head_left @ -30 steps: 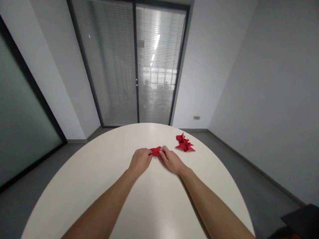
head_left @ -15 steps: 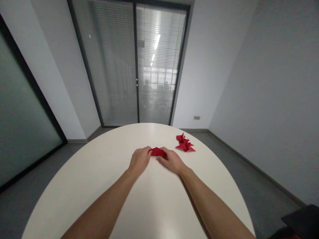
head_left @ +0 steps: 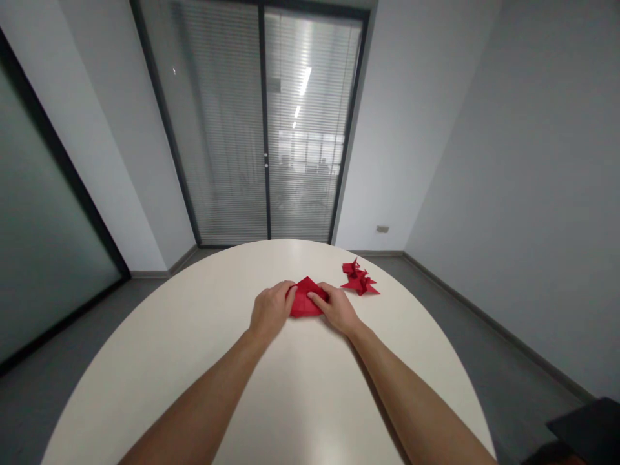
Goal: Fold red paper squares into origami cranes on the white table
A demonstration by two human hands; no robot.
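Folded red paper (head_left: 302,306) is held centred between both grips: left edge pinched by left hand (head_left: 271,309), right by right hand (head_left: 339,311); peak pointed away.

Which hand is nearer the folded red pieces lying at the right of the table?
Right. The right hand is just left of and nearer to us than the pieces; the left hand is farther left.
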